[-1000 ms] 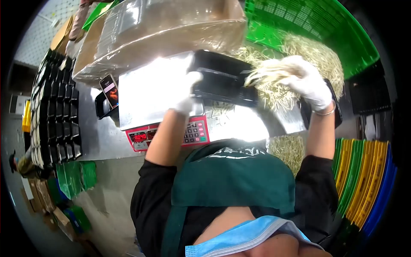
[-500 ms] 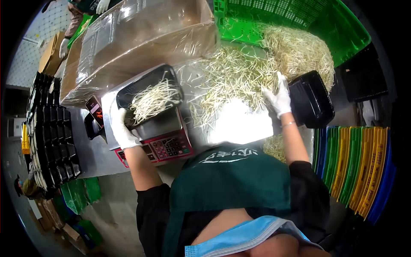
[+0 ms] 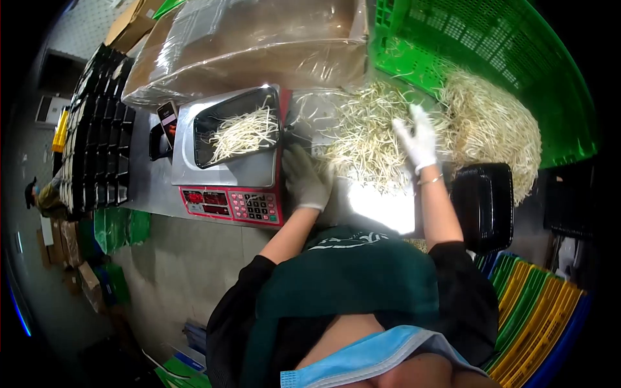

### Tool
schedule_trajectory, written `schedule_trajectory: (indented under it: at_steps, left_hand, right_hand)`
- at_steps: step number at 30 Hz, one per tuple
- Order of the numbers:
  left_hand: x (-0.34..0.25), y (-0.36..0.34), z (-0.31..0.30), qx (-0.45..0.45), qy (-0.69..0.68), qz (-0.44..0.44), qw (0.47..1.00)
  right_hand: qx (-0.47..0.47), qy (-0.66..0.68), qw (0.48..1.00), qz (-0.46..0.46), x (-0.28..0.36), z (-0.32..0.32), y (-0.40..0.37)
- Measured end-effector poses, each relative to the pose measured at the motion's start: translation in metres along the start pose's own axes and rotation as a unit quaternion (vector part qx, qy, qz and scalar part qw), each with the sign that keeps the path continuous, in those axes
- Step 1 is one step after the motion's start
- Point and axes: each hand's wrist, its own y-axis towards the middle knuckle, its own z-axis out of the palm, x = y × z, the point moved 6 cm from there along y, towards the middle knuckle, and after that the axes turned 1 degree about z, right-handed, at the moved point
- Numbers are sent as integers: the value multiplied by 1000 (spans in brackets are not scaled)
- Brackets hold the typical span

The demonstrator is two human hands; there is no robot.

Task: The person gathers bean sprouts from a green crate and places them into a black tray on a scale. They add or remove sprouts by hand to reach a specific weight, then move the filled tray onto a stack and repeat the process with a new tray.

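Note:
White-gloved, my left hand is beside the right side of a red digital scale, fingers apart and holding nothing. On the scale's metal plate rests a black plastic tray with a portion of bean sprouts in it. My right hand, also gloved, is over the right part of a loose sprout pile on the metal table. Its thumb and fingers are spread, with no sprouts visibly gripped.
Black trays stand right of my right arm. A green crate lies tipped with a sprout heap at its mouth. A plastic-wrapped box sits behind the scale, a phone to its left. Stacked filled trays stand far left.
My left hand has let go of the tray on the scale and moved right, to the scale's other side. My right hand stays by the sprout pile. The view has shifted.

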Motion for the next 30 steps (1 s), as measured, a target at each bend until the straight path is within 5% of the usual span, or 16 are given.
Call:
schedule_trajectory:
  at_steps: [2, 3, 6, 10, 12, 14, 16, 18, 20, 21, 22, 23, 24, 27, 28, 30]
  left_hand:
    - [-20, 13, 8, 62, 44, 40, 996]
    - [-25, 12, 12, -56, -93, 201, 973]
    - [-36, 36, 2, -136, -120, 239, 954]
    - [-9, 75, 9, -150, -16, 60, 987]
    - [-8, 82, 19, -170, 12, 45, 984]
    - [-15, 84, 24, -73, 62, 47, 994]
    - [-25, 78, 15, -106, 9, 114, 988]
    - [-21, 76, 18, -85, -146, 117, 979]
    - [-21, 78, 16, 3, -221, 29, 975]
    - [-22, 78, 16, -42, -197, 66, 977]
    - [-29, 78, 11, -77, -149, 115, 979]
    - [-27, 79, 14, -66, -140, 113, 981]
    - [-24, 80, 20, -52, -131, 108, 984]
    - [-19, 80, 26, -23, -193, 67, 979]
    - [-19, 80, 24, -23, -190, 62, 980]
    - [-23, 83, 15, -61, -198, 56, 977]
  right_hand:
    - [87, 96, 987, -90, 45, 23, -18]
    - [109, 160, 976, -102, 61, 27, -16]
    - [60, 203, 974, -84, 65, 16, 26]
    - [-147, 54, 987, 35, 0, -20, 128]
    - [-190, -50, 974, 109, -30, -28, 157]
    - [-68, -69, 965, 245, -46, 5, 162]
    - [-39, -37, 996, 72, -14, 43, 169]
    - [-73, 90, 991, 74, -1, 52, 189]
    - [-125, 11, 992, 31, -27, 47, 235]
    - [-24, -47, 982, 179, -48, 39, 257]
    - [-119, -245, 959, 84, -85, 47, 283]
    - [2, -303, 945, 123, -83, 28, 287]
    - [-24, -247, 947, 205, -93, 15, 291]
    - [53, -118, 988, 85, -129, 57, 319]
    - [59, -262, 963, -29, -122, 77, 315]
    - [218, -71, 973, 33, -82, 90, 303]
